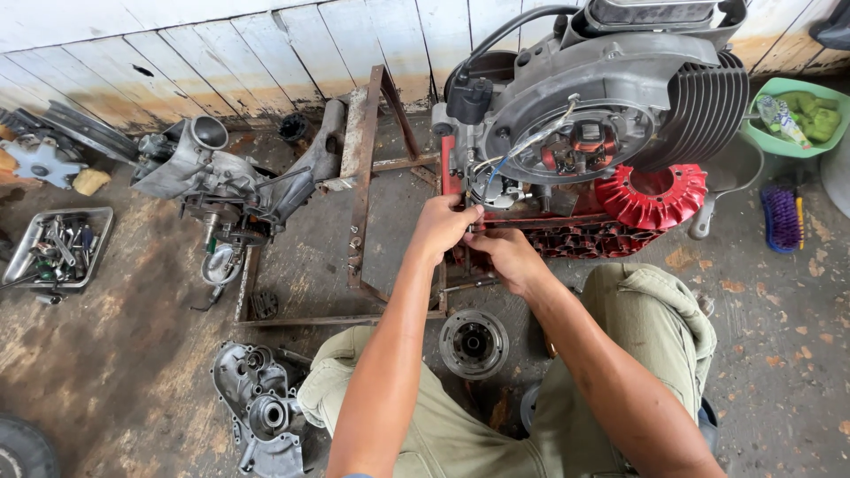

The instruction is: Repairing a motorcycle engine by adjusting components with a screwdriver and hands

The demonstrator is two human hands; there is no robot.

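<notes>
Engine (602, 115) with finned cylinder sits on a rusty metal stand (363, 168) on the floor, beside a red fan wheel (651, 196). Left hand (440, 227) and right hand (506, 254) meet at its lower edge, fingers curled tight; what they pinch is hidden.

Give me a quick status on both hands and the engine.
Left hand and right hand together at the lower front of the grey engine, fingers pinched on a small part, unclear what. Red fan wheel beside the hands. Round hub below them.
</notes>
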